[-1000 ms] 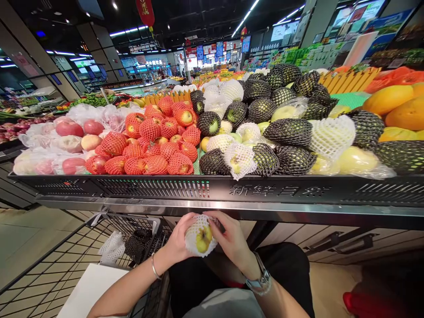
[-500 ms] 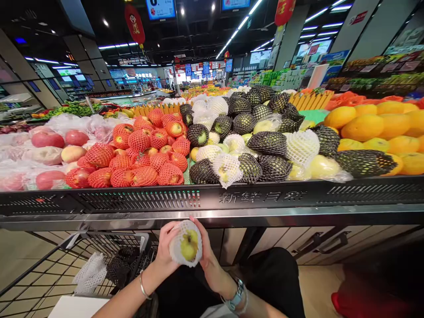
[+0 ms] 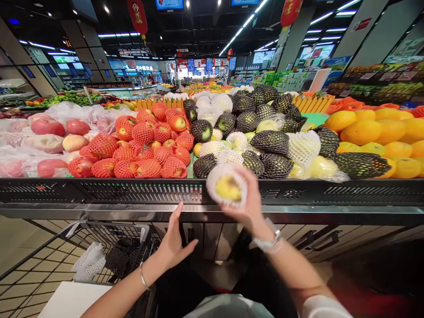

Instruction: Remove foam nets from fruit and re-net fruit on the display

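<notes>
My right hand (image 3: 247, 201) grips a yellow-green fruit (image 3: 228, 187) in a white foam net, apple- or pear-like and blurred by motion. It is raised at the front edge of the display, in front of the black rail (image 3: 298, 192). Below and to the left, my left hand (image 3: 174, 240) holds nothing, its fingers stretched and thumb apart. Behind the held fruit lie fruits in black foam nets (image 3: 274, 140) and white foam nets (image 3: 304, 148), some partly hidden by it.
Apples in red nets (image 3: 144, 132) lie left of centre, with bagged pink fruit (image 3: 48, 126) farther left. Yellow melons (image 3: 361, 128) are piled at the right. A metal ledge (image 3: 115, 213) runs along the front. A wire cart (image 3: 39, 265) at lower left contains white and black foam nets (image 3: 121, 260).
Both hands were around the netted fruit low in front of me. My left hand has let go; my right hand has carried the fruit up, forward and right to the display edge.
</notes>
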A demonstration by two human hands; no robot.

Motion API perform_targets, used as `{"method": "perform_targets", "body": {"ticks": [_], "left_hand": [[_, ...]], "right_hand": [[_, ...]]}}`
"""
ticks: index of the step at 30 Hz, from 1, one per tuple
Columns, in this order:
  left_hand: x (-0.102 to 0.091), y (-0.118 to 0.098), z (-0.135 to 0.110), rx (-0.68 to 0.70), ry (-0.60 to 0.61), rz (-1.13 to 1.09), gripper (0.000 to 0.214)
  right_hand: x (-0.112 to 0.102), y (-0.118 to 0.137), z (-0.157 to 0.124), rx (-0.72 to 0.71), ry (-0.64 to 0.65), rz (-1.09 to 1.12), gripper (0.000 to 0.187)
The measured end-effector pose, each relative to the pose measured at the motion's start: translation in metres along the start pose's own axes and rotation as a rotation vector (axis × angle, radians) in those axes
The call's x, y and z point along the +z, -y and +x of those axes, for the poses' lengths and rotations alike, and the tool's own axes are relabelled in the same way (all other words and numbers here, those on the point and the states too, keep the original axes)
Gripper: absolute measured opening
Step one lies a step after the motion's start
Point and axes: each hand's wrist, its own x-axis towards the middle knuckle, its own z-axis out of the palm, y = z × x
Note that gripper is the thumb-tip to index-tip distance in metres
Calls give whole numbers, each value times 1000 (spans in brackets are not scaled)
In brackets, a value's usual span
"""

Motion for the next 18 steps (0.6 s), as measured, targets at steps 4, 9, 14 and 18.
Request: {"method": "perform_targets", "body": {"ticks": [4, 9, 14, 18], "left_hand": [[2, 17, 2, -173, 36, 60, 90], [-25, 27, 30, -449, -65, -326, 23], [-118, 64, 44, -679, -324, -706, 22], [-192, 101, 3, -962, -128, -633, 51]], "right_hand": [[-41, -20, 109, -122, 129, -567, 65], [-47, -74, 168, 36, 392, -904, 55], [-50, -89, 156, 240, 544, -1146, 57], [-50, -84, 138, 184, 592, -1256, 73]]}}
